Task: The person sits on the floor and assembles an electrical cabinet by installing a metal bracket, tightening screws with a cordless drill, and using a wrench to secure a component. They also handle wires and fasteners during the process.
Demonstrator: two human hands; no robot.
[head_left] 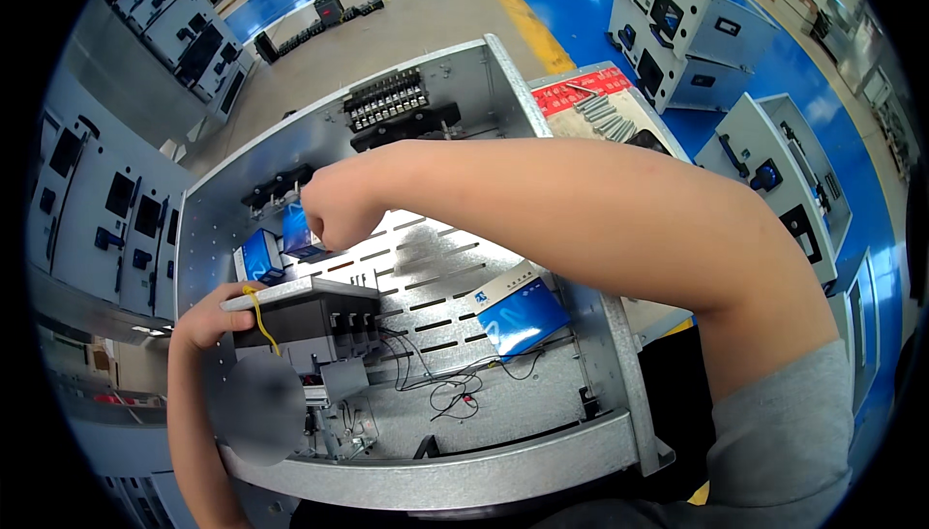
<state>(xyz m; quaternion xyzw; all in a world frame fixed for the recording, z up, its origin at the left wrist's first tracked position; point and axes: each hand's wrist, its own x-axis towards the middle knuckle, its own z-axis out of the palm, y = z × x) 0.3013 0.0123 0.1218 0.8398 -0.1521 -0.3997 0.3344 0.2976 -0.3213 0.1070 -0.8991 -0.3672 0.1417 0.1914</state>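
Observation:
A black and grey electrical unit [308, 326] sits in the left part of a metal drawer-like enclosure [426, 471], thin black wires running from it. My left hand [215, 318] is closed on the unit's upper left edge, with a yellow cord [259, 316] hanging beside the fingertips. Reaching across the enclosure, my right hand [341, 202] is curled shut at the far left, by a black connector strip [276, 190] on the far wall. Just below its fingers is a blue box [298, 231]; whatever the fingers hold is hidden.
Another blue box [259, 256] stands at the left wall, and a blue and white box [523, 316] lies on the slotted floor. A terminal block [387, 100] is fixed at the far wall. Loose bolts [605, 118] lie on a side surface. Cabinets [677, 26] stand around.

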